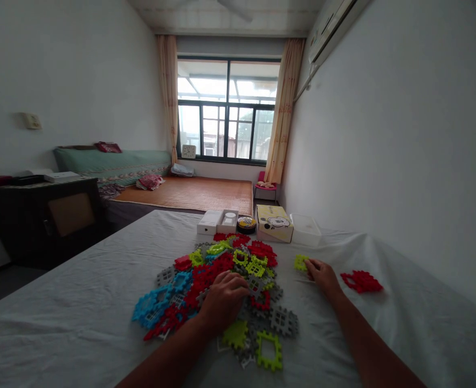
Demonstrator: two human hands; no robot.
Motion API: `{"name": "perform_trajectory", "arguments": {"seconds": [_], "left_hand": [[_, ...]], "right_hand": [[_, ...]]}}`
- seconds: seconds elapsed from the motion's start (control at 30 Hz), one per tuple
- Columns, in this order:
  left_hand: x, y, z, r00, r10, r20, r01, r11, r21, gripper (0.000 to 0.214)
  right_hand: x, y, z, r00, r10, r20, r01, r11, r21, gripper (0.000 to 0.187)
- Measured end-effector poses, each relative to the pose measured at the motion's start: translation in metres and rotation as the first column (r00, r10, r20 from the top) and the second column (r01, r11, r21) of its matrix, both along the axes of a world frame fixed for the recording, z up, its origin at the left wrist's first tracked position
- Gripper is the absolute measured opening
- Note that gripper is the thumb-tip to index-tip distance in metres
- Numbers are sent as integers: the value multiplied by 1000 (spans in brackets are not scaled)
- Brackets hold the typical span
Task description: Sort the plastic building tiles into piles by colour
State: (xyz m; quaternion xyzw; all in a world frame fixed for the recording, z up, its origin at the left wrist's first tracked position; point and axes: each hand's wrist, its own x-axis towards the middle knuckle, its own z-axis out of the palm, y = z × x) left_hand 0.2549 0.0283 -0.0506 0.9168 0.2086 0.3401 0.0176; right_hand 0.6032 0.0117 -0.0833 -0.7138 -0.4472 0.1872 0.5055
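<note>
Lime tile (301,262) pinched in the right hand (323,276), and it's a narrow hold, thumb and fingers closed on one edge, just to the right of the big pile (211,272)! Over on the pile itself, the left hand (226,296) lies palm down with its fingers curled over the top, right beside a grey tile (255,286); whether it grips anything, I cannot tell, because the back of the hand hides it.

And what a spread of colour! Blue tiles (152,306) crowd the pile's left edge, red tiles (264,250) gather at its far side, and a lime frame (257,358) lies flat at its near edge, its middle wide open. Well off to the right of the pile, past the right hand, sits a separate red cluster (361,281).

Just behind the pile comes a neat line-up, left to right: white box (208,222), open box (226,230), round tin (246,225), yellow box (273,229) with a cartoon on it, and a pale tray (307,237). Under the pile runs a wrinkled white sheet (88,312).

Farther out, well beyond the pile, there's a bed (205,191), a pink chair (266,184) and a window (214,134) between curtains (287,97), with a dark cabinet (31,215) far to the pile's left.
</note>
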Motion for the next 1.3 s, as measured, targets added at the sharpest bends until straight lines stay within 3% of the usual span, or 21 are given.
{"name": "perform_trajectory", "arguments": {"seconds": [0.13, 0.23, 0.27, 0.33, 0.4, 0.43, 0.5, 0.57, 0.7, 0.83, 0.93, 1.03, 1.2, 1.3], "left_hand": [[0, 0, -1, 1000, -3, 10, 3, 1000, -2, 21], [0, 0, 0, 1000, -4, 10, 4, 1000, 1, 20], [1, -1, 1, 1000, -3, 9, 3, 1000, 3, 20], [1, -1, 2, 1000, -2, 3, 2, 1000, 7, 21], [1, -2, 3, 1000, 2, 0, -2, 1000, 11, 21], [1, -2, 3, 1000, 3, -2, -3, 1000, 11, 21], [0, -2, 3, 1000, 7, -7, -7, 1000, 14, 21], [0, -1, 3, 1000, 10, -12, -10, 1000, 21, 20], [-1, 0, 3, 1000, 3, -20, -2, 1000, 30, 19], [-1, 0, 3, 1000, -5, -14, 5, 1000, 9, 19], [-1, -1, 2, 1000, 0, -7, 0, 1000, 4, 19], [-1, -1, 2, 1000, 3, -9, -3, 1000, 4, 20], [-1, 0, 2, 1000, 10, -27, -9, 1000, 19, 20], [-2, 0, 1, 1000, 10, -24, -9, 1000, 11, 20]], "right_hand": [[21, 2, -9, 989, -133, 64, 133, 991, 3, 52], [10, 0, -1, 957, -189, 220, 174, 981, 86, 52], [1, -1, 4, 950, -131, 284, 106, 989, 101, 47], [-22, -4, 11, 918, 151, 367, -176, 984, 36, 34], [-47, -6, 16, 823, 456, 339, -459, 885, -76, 28], [-58, -8, 17, 777, 544, 316, -541, 834, -106, 30], [-76, -11, 17, 731, 610, 305, -609, 785, -110, 39], [-88, -13, 17, 715, 615, 333, -628, 774, -80, 38], [-98, -16, 23, 707, 582, 403, -645, 764, 28, 17], [-97, -15, 32, 774, 528, 351, -601, 786, 144, 23], [-93, -13, 34, 831, 520, 199, -547, 828, 122, 33], [-90, -12, 32, 827, 557, 81, -562, 819, 113, 43], [-88, -10, 26, 845, 516, 142, -521, 854, 2, 32], [-76, -5, 21, 872, 483, 78, -487, 872, 42, 32]]}}
